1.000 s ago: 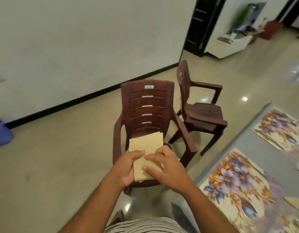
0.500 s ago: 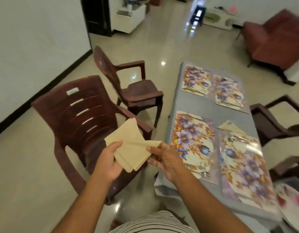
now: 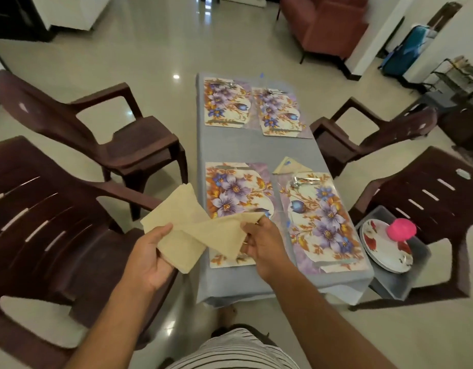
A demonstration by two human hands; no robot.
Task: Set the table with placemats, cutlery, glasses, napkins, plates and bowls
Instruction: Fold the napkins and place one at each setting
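Observation:
My left hand (image 3: pixel 147 258) grips a small stack of beige napkins (image 3: pixel 177 211) just left of the table's near corner. My right hand (image 3: pixel 262 243) pinches one folded beige napkin (image 3: pixel 219 233) that still overlaps the stack, held over the near left floral placemat (image 3: pixel 235 193). The grey table (image 3: pixel 251 147) carries several floral placemats. A folded napkin (image 3: pixel 290 166) lies above the near right placemat (image 3: pixel 320 217), which has cutlery (image 3: pixel 303 181) at its top. Both far placemats (image 3: pixel 226 102) also hold cutlery.
Dark brown plastic chairs stand on both sides: two at the left (image 3: pixel 43 222) and two at the right (image 3: pixel 429 206). The near right chair holds a grey tray (image 3: pixel 400 280) with stacked floral plates (image 3: pixel 384 246) and a pink object (image 3: pixel 401 229). A red sofa (image 3: pixel 328 20) is beyond.
My view has swung right from the chair to the table. My hands brought the napkin stack toward the table, and my right hand has pulled one napkin partly off the stack.

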